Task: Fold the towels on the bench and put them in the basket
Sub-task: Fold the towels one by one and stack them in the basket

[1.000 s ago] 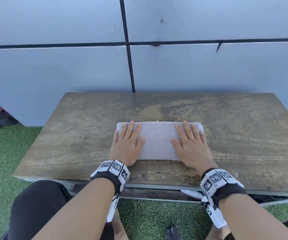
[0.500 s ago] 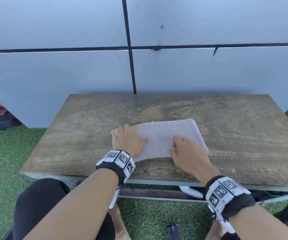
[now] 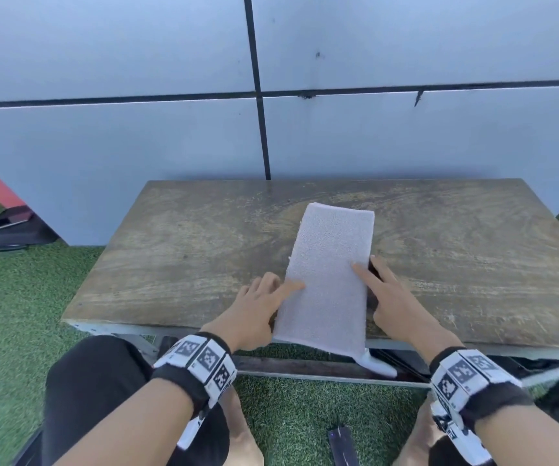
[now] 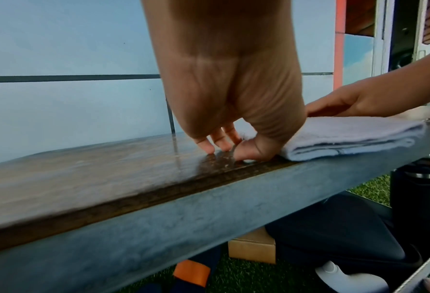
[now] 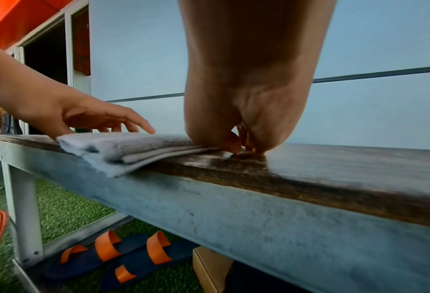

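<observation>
A pale grey folded towel (image 3: 330, 270) lies on the wooden bench (image 3: 187, 257), long side pointing away from me, its near end hanging over the front edge. My left hand (image 3: 258, 307) sits at the towel's left edge, index finger laid on the cloth and the other fingertips on the wood (image 4: 223, 142). My right hand (image 3: 392, 297) sits at the right edge, with the index finger on top. Its thumb tip presses on the towel's (image 5: 133, 146) edge layers (image 5: 243, 146). Neither hand visibly lifts the cloth. No basket shows in any view.
A grey panelled wall stands right behind the bench. Blue and orange slippers (image 5: 113, 255), a cardboard box (image 4: 251, 247), a white bottle (image 4: 344, 279) and a dark flask (image 4: 419, 198) lie under or beside the bench on green turf. A black bag (image 3: 12, 227) lies far left.
The towel has been turned a quarter turn, from lying crosswise to lying lengthwise. Both hands went from flat on top of it to its two long edges.
</observation>
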The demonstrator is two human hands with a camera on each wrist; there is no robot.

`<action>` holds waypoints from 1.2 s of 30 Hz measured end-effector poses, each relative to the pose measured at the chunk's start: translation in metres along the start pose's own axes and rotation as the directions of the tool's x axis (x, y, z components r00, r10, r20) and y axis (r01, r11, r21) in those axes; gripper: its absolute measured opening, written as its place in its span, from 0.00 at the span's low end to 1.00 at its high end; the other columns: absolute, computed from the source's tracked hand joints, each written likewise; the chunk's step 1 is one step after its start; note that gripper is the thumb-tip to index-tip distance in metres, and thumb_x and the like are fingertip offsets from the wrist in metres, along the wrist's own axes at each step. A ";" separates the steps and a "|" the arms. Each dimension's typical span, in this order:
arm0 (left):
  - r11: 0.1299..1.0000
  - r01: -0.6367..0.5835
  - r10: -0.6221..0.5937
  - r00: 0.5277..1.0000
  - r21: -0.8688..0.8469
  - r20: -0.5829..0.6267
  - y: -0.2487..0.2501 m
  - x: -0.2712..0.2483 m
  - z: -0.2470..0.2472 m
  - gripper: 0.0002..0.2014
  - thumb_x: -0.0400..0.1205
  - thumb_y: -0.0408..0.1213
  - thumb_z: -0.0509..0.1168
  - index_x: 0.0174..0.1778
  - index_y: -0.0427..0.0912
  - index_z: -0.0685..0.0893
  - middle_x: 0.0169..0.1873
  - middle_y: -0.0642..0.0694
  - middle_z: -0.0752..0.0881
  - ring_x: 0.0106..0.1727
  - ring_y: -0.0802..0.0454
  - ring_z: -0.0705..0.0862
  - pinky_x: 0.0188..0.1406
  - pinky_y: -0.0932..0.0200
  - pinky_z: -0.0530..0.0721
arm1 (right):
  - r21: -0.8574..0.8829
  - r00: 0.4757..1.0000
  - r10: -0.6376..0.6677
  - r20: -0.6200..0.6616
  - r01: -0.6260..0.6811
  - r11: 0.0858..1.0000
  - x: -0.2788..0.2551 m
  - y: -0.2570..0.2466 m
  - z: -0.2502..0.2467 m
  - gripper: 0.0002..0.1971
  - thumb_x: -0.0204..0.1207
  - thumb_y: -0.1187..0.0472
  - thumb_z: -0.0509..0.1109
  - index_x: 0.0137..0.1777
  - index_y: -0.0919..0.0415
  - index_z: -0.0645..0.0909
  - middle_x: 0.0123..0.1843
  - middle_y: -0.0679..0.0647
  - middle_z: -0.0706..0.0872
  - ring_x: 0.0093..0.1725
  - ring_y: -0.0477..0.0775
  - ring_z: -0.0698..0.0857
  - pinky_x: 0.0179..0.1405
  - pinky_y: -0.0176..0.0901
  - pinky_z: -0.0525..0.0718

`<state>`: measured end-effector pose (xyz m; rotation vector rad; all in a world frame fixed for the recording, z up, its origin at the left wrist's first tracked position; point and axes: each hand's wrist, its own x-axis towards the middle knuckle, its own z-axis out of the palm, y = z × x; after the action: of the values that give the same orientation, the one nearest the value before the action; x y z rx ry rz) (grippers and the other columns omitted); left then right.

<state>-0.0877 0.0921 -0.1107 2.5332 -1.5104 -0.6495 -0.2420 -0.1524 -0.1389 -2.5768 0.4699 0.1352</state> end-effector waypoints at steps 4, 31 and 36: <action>0.995 -0.008 -0.003 0.994 0.098 0.109 0.009 0.003 -0.002 0.55 0.72 0.27 0.66 0.83 0.71 0.41 0.68 0.52 0.56 0.70 0.45 0.59 0.77 0.44 0.59 | 0.079 0.998 -0.045 0.034 0.042 0.996 -0.008 0.001 0.003 0.46 0.75 0.79 0.60 0.88 0.42 0.51 0.88 0.39 0.43 0.88 0.54 0.47 0.82 0.60 0.65; 0.697 -0.023 -0.191 0.958 -0.717 -0.216 0.037 0.000 -0.007 0.15 0.85 0.45 0.69 0.35 0.43 0.76 0.23 0.53 0.73 0.20 0.58 0.68 0.22 0.66 0.67 | 0.500 0.966 0.108 -0.234 0.025 0.866 -0.023 -0.043 -0.016 0.21 0.86 0.51 0.65 0.33 0.58 0.64 0.24 0.47 0.66 0.22 0.45 0.63 0.22 0.36 0.63; 0.642 0.072 -0.345 0.917 -0.764 -0.203 0.027 0.027 -0.006 0.18 0.86 0.49 0.65 0.35 0.42 0.75 0.28 0.47 0.77 0.25 0.52 0.74 0.25 0.62 0.68 | 0.458 0.962 0.186 -0.201 -0.075 0.886 0.007 -0.041 -0.015 0.23 0.85 0.45 0.64 0.43 0.68 0.74 0.33 0.59 0.76 0.31 0.53 0.73 0.30 0.44 0.67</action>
<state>-0.0963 0.0546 -0.1048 2.0126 -0.6147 -0.6449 -0.2205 -0.1290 -0.1076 -2.1113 0.6793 -0.2204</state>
